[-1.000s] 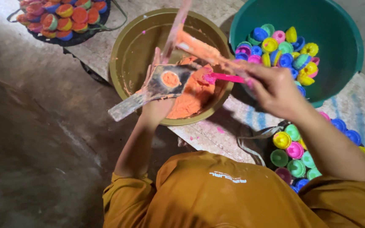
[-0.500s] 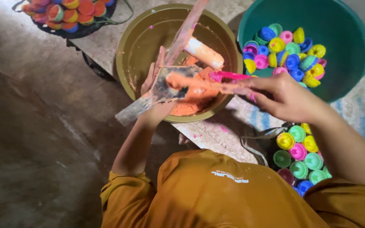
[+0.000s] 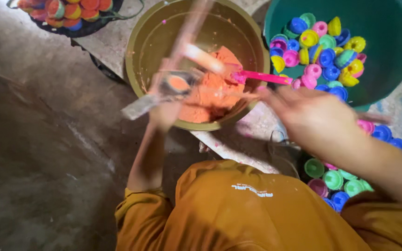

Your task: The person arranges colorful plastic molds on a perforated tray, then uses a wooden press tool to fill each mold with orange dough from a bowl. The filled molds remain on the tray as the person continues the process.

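My left hand (image 3: 164,116) grips a flat metal mould (image 3: 175,84) with a round hole packed with orange powder. It holds the mould over the near-left rim of a gold bowl (image 3: 152,37), which contains a heap of orange powder (image 3: 215,88). A pale wooden stick (image 3: 190,29) rises from the mould, blurred. My right hand (image 3: 312,116), also blurred, reaches in from the right. Its fingers are on the end of a thin pink stick (image 3: 262,77) whose tip is in the powder.
A teal tub (image 3: 387,60) at the upper right holds several coloured plastic half-shells (image 3: 322,51). More shells (image 3: 338,181) lie in a basket by my right knee. A dark tray of filled shells (image 3: 66,11) sits at the top left. Bare concrete floor (image 3: 38,153) spreads to the left.
My right hand has pulled back to the right and lower, and the pink stick's tip now sits in the powder. The mould in my left hand has tilted and shifted slightly left.
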